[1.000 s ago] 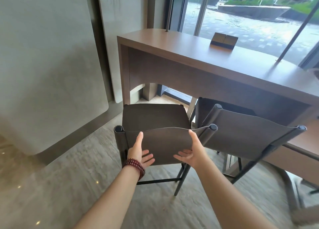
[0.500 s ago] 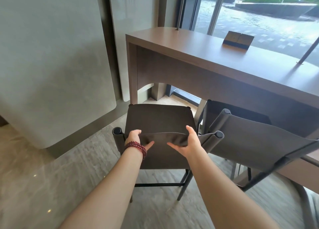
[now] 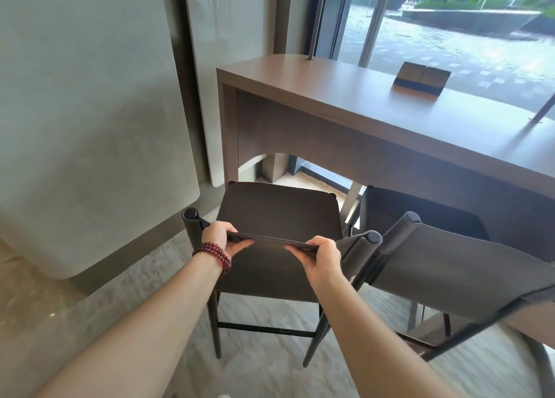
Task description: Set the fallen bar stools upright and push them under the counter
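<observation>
A dark brown bar stool [image 3: 279, 214] stands upright on its thin black legs in front of the wooden counter [image 3: 375, 109], its seat just short of the counter's left end. My left hand [image 3: 220, 237], with a red bead bracelet at the wrist, grips the top edge of the stool's fabric backrest near the left post. My right hand [image 3: 322, 255] grips the same edge near the right post. A second stool [image 3: 456, 265] stands upright to the right, its seat partly under the counter.
A pale wall panel [image 3: 90, 121] runs along the left, close to the stool. A small dark box [image 3: 420, 78] sits on the counter by the window [image 3: 450, 28]. The stone floor [image 3: 90, 322] lies open at lower left.
Both hands have gone from flat against the backrest to gripping its top edge. The view has come closer, and the stool's seat now sits nearer the counter.
</observation>
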A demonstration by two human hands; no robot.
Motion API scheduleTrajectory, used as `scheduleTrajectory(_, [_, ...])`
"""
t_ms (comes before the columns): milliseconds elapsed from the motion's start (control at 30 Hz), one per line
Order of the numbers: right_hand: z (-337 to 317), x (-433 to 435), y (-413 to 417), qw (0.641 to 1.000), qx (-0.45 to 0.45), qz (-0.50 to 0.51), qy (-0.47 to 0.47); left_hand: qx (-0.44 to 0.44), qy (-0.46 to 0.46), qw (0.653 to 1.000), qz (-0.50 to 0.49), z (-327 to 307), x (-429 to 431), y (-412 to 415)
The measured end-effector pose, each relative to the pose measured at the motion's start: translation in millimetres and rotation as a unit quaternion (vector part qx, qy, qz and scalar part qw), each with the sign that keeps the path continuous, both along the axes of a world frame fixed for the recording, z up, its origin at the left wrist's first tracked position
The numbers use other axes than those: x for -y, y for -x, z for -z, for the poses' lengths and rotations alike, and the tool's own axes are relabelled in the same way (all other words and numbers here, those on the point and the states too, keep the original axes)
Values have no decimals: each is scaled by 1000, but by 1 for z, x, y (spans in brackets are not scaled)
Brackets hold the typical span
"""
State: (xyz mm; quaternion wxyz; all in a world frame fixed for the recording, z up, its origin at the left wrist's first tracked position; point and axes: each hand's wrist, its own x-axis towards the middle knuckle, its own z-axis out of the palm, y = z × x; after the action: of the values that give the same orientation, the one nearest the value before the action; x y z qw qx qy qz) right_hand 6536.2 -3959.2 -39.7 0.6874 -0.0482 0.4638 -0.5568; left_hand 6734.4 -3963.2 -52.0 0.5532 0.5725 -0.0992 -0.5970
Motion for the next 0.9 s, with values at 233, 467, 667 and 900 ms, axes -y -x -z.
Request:
scheduleTrajectory(233, [-11, 53, -55, 999, -6, 40, 0, 30, 22, 998, 47, -19, 86, -53])
scheduleTrajectory(467, [-19, 108, -108, 998, 6, 69, 8, 36, 23, 994, 96, -33, 173, -102])
scheduleTrajectory(667, [-9, 150, -169, 999, -19, 44, -24, 79, -14, 994, 77, -24, 227, -153])
scheduleTrajectory(900, [8, 185, -177, 996, -71, 24, -54, 9, 3, 998, 62, -10, 240, -163])
